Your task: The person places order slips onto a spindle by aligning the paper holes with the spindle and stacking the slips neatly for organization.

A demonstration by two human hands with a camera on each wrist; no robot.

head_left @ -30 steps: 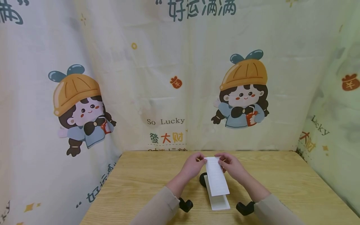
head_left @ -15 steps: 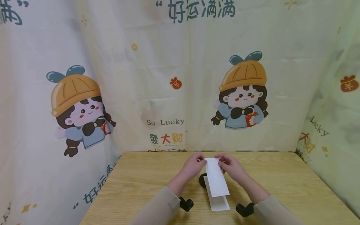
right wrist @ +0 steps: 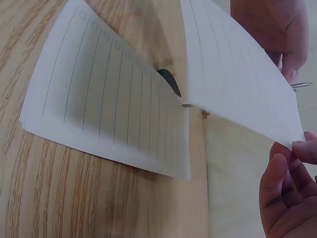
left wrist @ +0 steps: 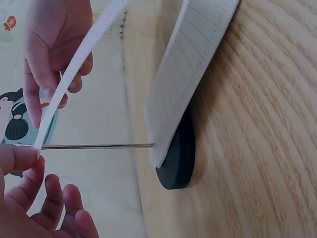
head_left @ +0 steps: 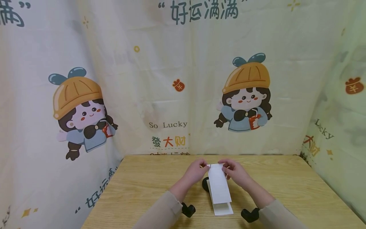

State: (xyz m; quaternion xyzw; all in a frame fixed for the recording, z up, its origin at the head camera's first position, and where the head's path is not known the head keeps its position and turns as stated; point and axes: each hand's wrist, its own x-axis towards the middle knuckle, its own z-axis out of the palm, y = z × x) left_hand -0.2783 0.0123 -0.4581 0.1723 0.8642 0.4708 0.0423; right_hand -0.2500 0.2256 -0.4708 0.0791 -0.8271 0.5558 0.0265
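Observation:
A bill spike stands on the table, with a round black base [head_left: 205,184] and a thin metal rod [left wrist: 99,146]. Low on the rod sits a stack of lined paper slips [head_left: 223,210], just above the base. Higher up, both hands hold a single lined sheet [head_left: 218,184] by its far corners, slanting over the stack. My left hand [head_left: 195,170] pinches one corner between thumb and forefinger, right beside the rod. The pointed tip [right wrist: 302,85] pokes out through the sheet there. My right hand [head_left: 234,170] pinches the opposite corner.
The wooden table [head_left: 148,181] ends at a printed cloth backdrop [head_left: 160,95] behind the hands. Black wrist mounts [head_left: 188,210] jut inward from both sleeves, on either side of the slips.
The sheet and both hands have moved slightly down and nearer. The rod's tip now shows above the sheet by the left fingers, where none showed before. The stack stays put.

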